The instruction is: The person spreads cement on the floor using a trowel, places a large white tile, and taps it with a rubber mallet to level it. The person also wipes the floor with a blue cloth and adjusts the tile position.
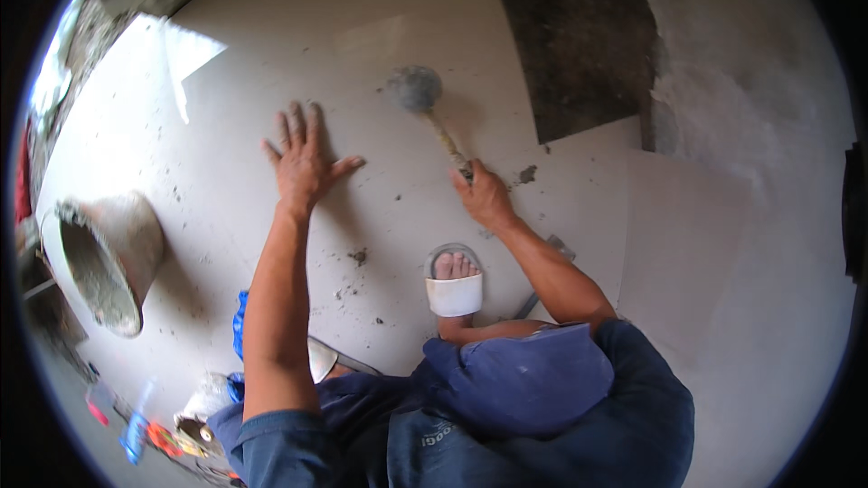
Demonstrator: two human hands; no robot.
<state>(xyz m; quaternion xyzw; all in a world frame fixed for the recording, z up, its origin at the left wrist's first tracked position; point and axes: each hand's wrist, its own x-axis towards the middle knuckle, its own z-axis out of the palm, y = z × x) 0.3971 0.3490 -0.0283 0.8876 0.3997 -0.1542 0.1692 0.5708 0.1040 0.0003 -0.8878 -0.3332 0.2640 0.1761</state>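
Note:
My right hand (pixel 484 194) is closed round the wooden handle of a mallet (pixel 414 89) with a round grey head, which is over a large pale tile (pixel 371 190) flecked with grey mortar. My left hand (pixel 298 158) has its fingers spread on the tile, left of the mallet head. My right foot, in a white-strapped sandal (pixel 452 294), is on the tile below my hands. A grey metal tool (pixel 561 246) lies partly hidden under my right forearm.
A mortar-caked bucket (pixel 131 244) is at the left. A dark untiled patch (pixel 579 36) borders the tile at upper right, with pale dusty flooring (pixel 741 262) beside it. At lower left are a blue plastic bottle (pixel 136 429) and orange items (pixel 163 438). A wall edge runs along the upper left.

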